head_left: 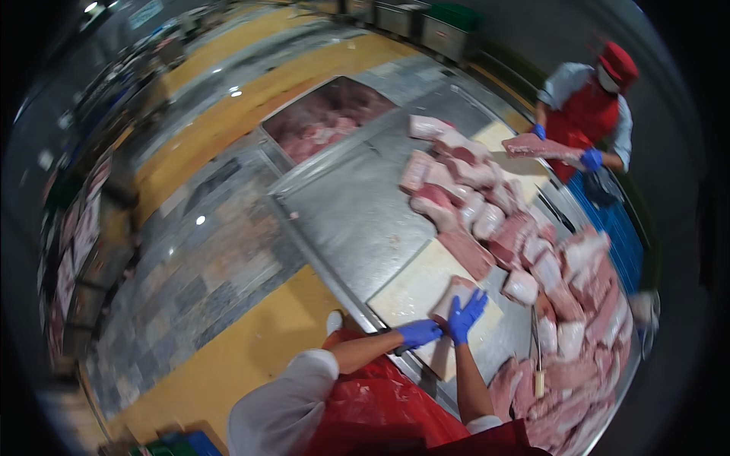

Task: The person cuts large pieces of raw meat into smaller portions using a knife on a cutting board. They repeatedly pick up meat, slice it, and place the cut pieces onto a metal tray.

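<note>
My left hand, in a blue glove, is closed round the dark handle of a knife at the near edge of a white cutting board; its blade cannot be made out. My right hand, also gloved in blue, lies with fingers stretched out on a slab of pale pink meat on the board. The slab runs from beyond my hands toward the board's near edge. Just past the board rests another cut of meat.
Many meat pieces cover the right of the steel table. A light-handled tool lies among them. Across the table a co-worker in a red apron holds a long meat cut. A metal bin of meat adjoins the table's far-left side.
</note>
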`<state>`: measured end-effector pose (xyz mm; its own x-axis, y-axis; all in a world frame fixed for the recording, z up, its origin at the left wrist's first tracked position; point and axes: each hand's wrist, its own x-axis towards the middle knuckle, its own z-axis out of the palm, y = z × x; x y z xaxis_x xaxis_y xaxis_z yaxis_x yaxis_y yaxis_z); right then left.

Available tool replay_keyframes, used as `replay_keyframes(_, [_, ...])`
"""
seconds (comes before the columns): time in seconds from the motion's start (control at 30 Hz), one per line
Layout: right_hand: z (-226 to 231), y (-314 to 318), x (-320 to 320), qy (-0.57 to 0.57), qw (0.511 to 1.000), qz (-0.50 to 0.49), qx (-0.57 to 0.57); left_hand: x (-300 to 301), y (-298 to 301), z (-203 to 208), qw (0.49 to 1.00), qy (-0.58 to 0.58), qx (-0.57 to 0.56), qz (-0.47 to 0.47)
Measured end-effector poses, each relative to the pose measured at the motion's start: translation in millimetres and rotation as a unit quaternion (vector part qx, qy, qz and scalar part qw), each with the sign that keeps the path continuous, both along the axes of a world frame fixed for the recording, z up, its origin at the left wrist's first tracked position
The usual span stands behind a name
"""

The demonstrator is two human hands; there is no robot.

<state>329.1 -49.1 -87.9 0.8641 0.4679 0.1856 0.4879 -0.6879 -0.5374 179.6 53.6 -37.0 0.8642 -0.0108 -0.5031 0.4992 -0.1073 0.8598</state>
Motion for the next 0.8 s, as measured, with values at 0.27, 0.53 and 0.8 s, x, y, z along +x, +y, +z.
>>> replay_keyframes(0.27, [3, 2, 5, 0.003, 0.998, -0.007, -0.054, -68, -10, 17, 0.999, 0.031, -0.019, -0.038])
replay_keyframes(0.53, [10, 2, 14, 0.042, 0.994, 0.027, -0.098, -174, 79, 75, 0.994, 0.027, 0.025, -0.106])
replay_keyframes(0.8, [81, 44, -24, 0.096, 0.965, -0.025, -0.243, -225, 143, 103, 0.972, 0.190, -0.003, 0.141])
